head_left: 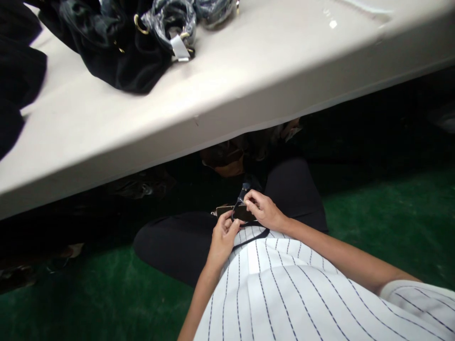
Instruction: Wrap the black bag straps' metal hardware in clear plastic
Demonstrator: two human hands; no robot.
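Observation:
In my lap, below the table edge, a thin black strap [254, 239] curves over my striped shirt. My left hand [223, 234] is closed, its thumb and fingers pinching the strap. Just to the right and a little higher, my right hand [265, 209] is closed too, with its fingertips on the strap's upper part, near a clear plastic wrapping [245, 189]. Behind both hands lies a flat dark rectangular thing [223, 209] with a pale edge. The fingers partly hide it, and I cannot tell what it is.
A white-covered table [220, 94] crosses in front of me. On it sit a black fabric bag [131, 66] with gold rings, plastic-wrapped coiled straps [174, 19] with a white tag, and more black fabric [19, 76]. Under the table are dark items and a brown one [227, 166]. The floor [373, 222] is green.

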